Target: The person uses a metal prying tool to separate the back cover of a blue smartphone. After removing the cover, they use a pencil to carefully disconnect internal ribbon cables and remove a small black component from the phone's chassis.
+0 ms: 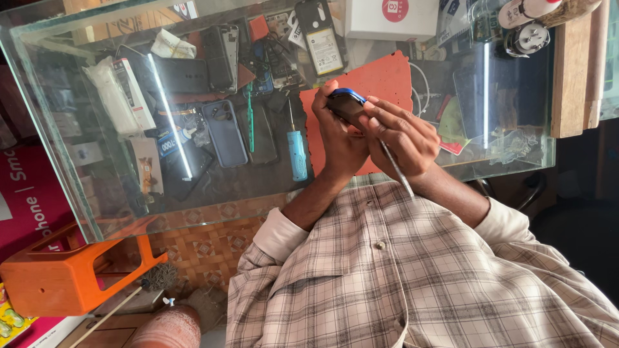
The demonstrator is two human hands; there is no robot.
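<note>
Your left hand wraps around a dark phone with a blue rim, held just above the orange mat. Your right hand pinches a thin metal tool against the phone's edge, its shaft slanting back toward your checked shirt. Left of the mat lie one blue-handled screwdriver, one green pry tool and at least two loose phone shells, among other parts too jumbled to count. One orange stool stands below the glass counter, far left of the mat, on a patterned tile floor.
</note>
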